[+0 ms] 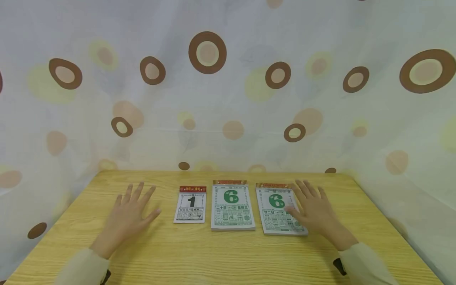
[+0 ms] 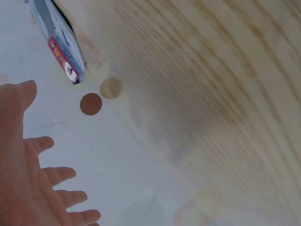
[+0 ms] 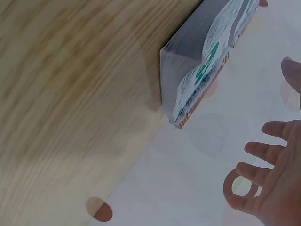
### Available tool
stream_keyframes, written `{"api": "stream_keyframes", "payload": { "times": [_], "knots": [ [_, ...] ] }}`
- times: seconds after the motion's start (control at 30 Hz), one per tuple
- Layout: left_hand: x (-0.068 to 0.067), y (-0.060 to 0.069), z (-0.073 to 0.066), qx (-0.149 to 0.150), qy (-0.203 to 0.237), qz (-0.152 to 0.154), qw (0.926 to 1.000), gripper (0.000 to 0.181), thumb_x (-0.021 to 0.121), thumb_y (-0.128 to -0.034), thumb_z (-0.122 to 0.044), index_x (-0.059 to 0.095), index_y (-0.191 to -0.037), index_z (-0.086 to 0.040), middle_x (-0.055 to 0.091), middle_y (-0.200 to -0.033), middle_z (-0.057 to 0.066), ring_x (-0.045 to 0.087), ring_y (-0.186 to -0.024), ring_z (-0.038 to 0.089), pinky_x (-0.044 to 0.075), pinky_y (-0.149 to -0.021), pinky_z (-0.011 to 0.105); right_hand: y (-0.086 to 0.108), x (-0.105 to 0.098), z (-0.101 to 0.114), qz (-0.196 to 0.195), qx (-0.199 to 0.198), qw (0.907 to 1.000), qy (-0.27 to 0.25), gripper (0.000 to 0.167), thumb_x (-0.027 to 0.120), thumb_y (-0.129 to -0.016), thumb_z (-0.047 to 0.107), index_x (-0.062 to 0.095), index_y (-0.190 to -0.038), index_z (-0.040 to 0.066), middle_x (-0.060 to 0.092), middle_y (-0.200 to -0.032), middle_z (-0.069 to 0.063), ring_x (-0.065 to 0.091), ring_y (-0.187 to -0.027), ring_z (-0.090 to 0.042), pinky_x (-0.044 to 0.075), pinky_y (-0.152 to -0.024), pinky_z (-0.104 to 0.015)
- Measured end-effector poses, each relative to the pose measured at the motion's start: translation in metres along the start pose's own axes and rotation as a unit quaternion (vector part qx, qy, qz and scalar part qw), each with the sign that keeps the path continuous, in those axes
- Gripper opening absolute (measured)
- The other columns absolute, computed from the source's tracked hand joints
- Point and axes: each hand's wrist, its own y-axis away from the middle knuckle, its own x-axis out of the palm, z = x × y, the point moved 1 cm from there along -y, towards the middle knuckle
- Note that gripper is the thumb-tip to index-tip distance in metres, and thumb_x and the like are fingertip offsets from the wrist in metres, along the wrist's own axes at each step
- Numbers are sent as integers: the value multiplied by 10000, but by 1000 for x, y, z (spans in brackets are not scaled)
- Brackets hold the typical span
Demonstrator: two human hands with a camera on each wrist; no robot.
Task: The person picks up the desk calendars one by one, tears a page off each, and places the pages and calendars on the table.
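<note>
Three tear-off calendars lie in a row on the wooden table. The small calendar (image 1: 191,208) on the left has a red top strip and a black 1. Beside it are a larger middle calendar (image 1: 232,209) and a right calendar (image 1: 276,213), each with a green 6. My left hand (image 1: 128,215), fingers spread and holding nothing, is left of the small calendar. My right hand (image 1: 315,209), also spread, covers part of the right calendar's right side in the head view; in the right wrist view it appears apart from that thick calendar (image 3: 193,70).
The wooden table (image 1: 199,257) spreads out in front of me. A pale curtain (image 1: 228,99) with brown rings and beige and yellow spots hangs behind it and down both sides.
</note>
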Motion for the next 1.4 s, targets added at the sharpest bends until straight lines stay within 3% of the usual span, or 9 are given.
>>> {"api": "stream_keyframes", "payload": {
  "times": [0.33,0.8,1.0,1.27,1.4],
  "knots": [
    [14,-7,-12,214,110,-107,9997,645,513,-871,-504,367,-1396,-159,341,-1429,208,294,-1290,474,285,-999,654,-20,6,29,-501,-646,9964,212,679,597,-830,465,423,-1335,46,479,-1329,-146,412,-1240,-348,315,-1003,-608],
    [26,-16,-29,613,185,-290,9975,596,561,-863,-454,436,-1348,-132,443,-1362,188,418,-1228,407,389,-952,585,-49,11,74,-590,-1388,9884,190,575,612,-838,420,502,-1267,54,554,-1253,-114,524,-1135,-297,403,-967,-516],
    [27,-22,-34,789,291,-531,9950,557,594,-855,-415,479,-1310,-115,516,-1286,177,481,-1173,365,443,-889,553,-63,12,92,-344,-1565,9871,-10,539,584,-863,414,502,-1276,78,565,-1242,-86,531,-1136,-274,405,-979,-484],
    [30,-34,-39,704,337,-364,9963,544,617,-847,-374,480,-1308,-119,535,-1262,156,493,-1154,348,440,-904,537,-84,17,115,266,-1637,9862,2,559,572,-870,427,470,-1302,88,557,-1253,-82,521,-1153,-272,388,-998,-489],
    [31,-39,-40,703,327,-371,9963,536,631,-839,-352,491,-1297,-112,556,-1234,142,507,-1132,334,450,-893,522,-95,22,124,387,-1713,9844,107,555,554,-879,438,462,-1313,105,549,-1271,-63,514,-1170,-245,396,-1002,-461]
  ]
}}
